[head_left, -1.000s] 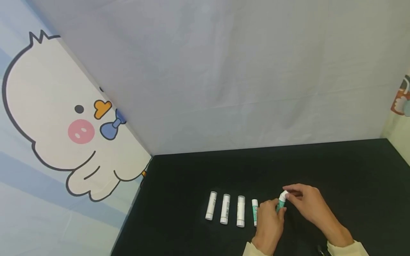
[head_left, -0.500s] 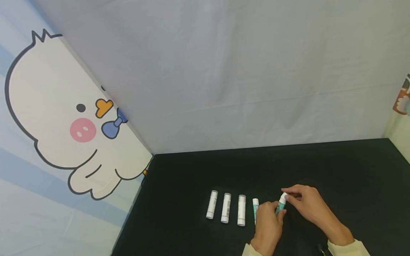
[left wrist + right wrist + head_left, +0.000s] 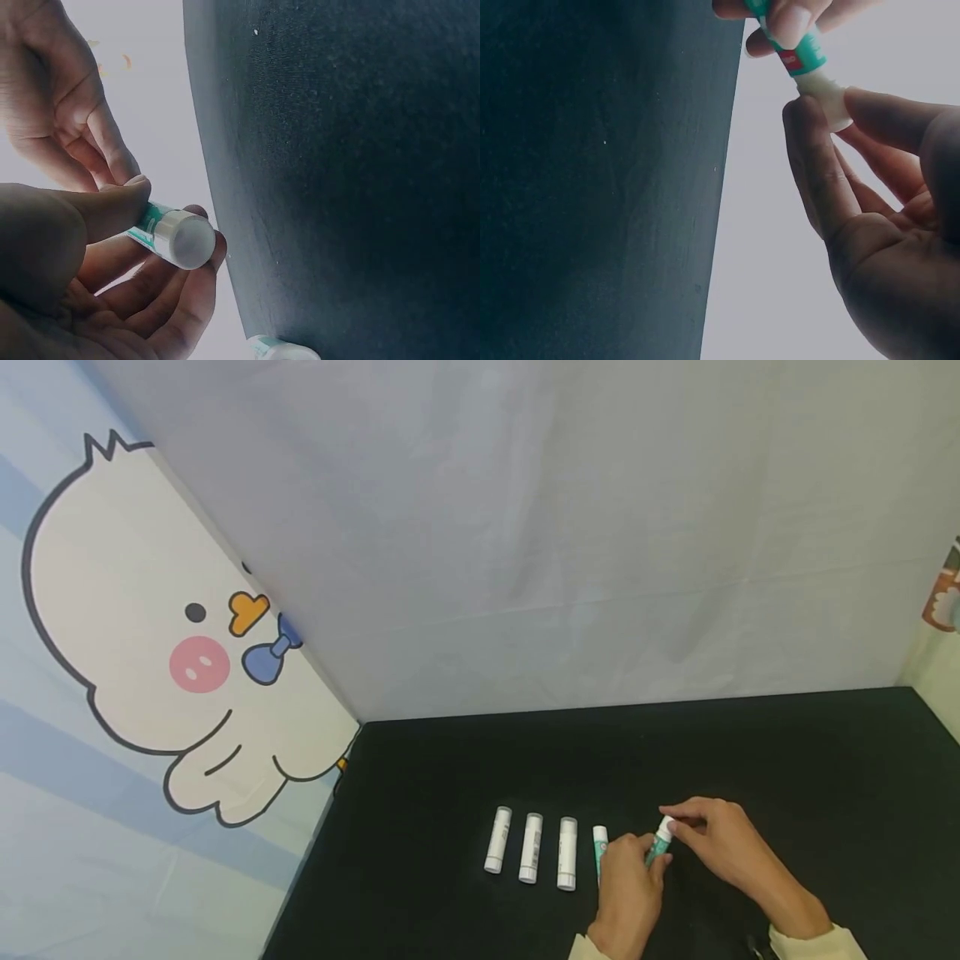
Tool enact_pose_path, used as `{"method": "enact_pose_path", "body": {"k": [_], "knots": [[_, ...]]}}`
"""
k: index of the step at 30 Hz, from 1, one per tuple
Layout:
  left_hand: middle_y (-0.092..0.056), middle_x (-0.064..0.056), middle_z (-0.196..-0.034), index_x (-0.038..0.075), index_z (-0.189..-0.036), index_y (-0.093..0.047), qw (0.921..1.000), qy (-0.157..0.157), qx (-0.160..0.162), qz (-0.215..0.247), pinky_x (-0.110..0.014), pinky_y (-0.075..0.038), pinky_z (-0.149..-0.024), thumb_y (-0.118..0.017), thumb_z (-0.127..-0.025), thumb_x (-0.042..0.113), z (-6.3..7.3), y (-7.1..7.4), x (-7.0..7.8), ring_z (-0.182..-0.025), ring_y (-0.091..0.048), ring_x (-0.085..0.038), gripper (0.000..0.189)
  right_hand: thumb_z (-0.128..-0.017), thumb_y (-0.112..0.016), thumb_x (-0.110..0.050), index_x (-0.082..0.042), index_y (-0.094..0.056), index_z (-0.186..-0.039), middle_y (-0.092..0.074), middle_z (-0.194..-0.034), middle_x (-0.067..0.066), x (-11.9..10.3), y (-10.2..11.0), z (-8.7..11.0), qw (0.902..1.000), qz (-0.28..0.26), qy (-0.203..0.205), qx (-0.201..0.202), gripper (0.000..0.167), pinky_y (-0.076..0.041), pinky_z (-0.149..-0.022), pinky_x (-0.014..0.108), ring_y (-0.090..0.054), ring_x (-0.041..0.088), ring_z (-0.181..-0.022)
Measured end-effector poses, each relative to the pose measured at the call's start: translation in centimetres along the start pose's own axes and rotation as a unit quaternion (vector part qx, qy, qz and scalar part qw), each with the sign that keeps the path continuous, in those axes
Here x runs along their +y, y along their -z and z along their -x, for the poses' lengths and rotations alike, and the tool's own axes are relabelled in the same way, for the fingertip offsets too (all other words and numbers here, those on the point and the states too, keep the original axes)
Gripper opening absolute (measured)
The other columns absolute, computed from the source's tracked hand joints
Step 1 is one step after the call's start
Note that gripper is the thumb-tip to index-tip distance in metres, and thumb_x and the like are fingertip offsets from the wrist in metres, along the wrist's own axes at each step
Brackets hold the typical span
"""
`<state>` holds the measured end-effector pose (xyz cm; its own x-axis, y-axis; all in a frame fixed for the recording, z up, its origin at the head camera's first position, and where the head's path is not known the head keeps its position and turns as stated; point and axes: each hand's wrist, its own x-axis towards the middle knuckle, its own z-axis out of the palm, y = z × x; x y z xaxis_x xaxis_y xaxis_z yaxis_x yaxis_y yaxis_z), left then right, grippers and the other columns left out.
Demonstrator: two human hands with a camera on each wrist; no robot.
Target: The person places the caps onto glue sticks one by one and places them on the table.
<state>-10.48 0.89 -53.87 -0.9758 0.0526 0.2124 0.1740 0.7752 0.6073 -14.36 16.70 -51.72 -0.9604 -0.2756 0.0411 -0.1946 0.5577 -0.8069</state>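
Note:
A green and white glue stick (image 3: 658,846) is held up between both hands. My left hand (image 3: 628,877) grips its green body, with the thumb on one side and curled fingers on the other in the left wrist view. The white round base (image 3: 191,241) of the stick faces the left wrist camera. My right hand (image 3: 720,839) pinches the white cap (image 3: 826,101) at the other end between thumb and fingertips. In the head view the cap is in line with the body. A second green and white glue stick (image 3: 600,839) lies just left of my left hand, partly hidden by it.
Three white glue sticks lie in a row to the left: the far one (image 3: 498,840), the middle one (image 3: 530,848) and the near one (image 3: 567,853). They rest on a black table (image 3: 420,793). A pale cloth wall (image 3: 600,568) rises behind the table.
The cap, tilted against the stick one second ago, is now straight in line with it. Both hands keep nearly the same place and hold.

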Motion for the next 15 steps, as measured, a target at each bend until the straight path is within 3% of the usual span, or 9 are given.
{"method": "enact_pose_path", "body": {"k": [9,15], "knots": [[-0.066,0.008,-0.064,0.016,-0.075,-0.078,0.9999,0.0,0.012,-0.006,-0.017,-0.04,-0.054,-0.087,-0.086,0.015,0.04,-0.05,0.27,-0.061,-0.057,0.003,0.014,-0.096,-0.073,-0.003,0.006,-0.077,-0.115,-0.076,-0.11,0.023,0.11,0.07,0.08,0.9999,0.0,0.005,-0.014,0.022,-0.062,-0.072,0.039,-0.077,0.029,-0.089],[-0.065,0.007,-0.061,0.018,-0.069,-0.073,0.9993,-0.019,0.022,-0.022,-0.017,-0.038,-0.052,-0.087,-0.085,0.016,0.12,-0.07,0.3,-0.059,-0.056,0.002,0.022,-0.095,-0.073,-0.002,0.005,-0.078,-0.112,-0.077,-0.107,0.021,0.14,0.14,0.06,0.9995,0.008,0.025,-0.018,0.019,-0.062,-0.07,0.038,-0.077,0.027,-0.085]]}}
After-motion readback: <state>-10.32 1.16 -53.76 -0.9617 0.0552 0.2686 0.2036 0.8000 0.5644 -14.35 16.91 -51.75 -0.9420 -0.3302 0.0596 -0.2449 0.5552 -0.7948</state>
